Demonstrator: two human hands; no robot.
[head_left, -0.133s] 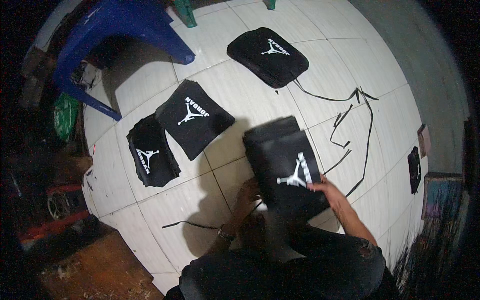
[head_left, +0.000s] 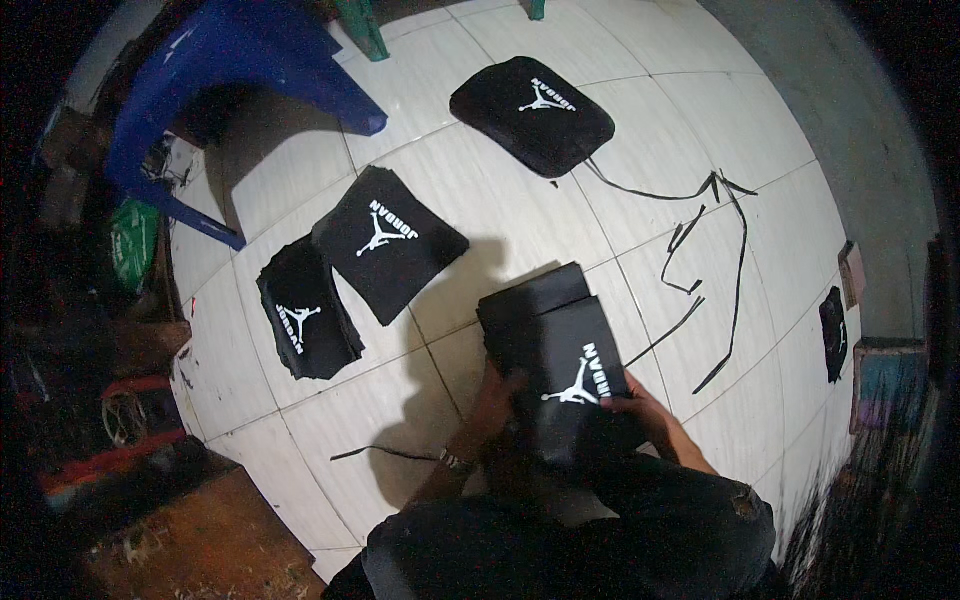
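Below, a stack of black printed fabric pieces (head_left: 565,375) is gripped at its near edges by the left hand (head_left: 497,393) and right hand (head_left: 640,408), near three similar piles (head_left: 385,245).

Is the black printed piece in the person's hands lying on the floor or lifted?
Cannot tell for sure: both hands, left hand and right hand, grip the black printed piece atop a black stack.

Floor clearance around the hands

Bare white tile floor (head_left: 500,215) lies open just far of the held black stack (head_left: 560,370); two black piles (head_left: 385,245) block far left, loose black strips (head_left: 715,250) clutter right, blue plastic chair (head_left: 230,70) stands far left.
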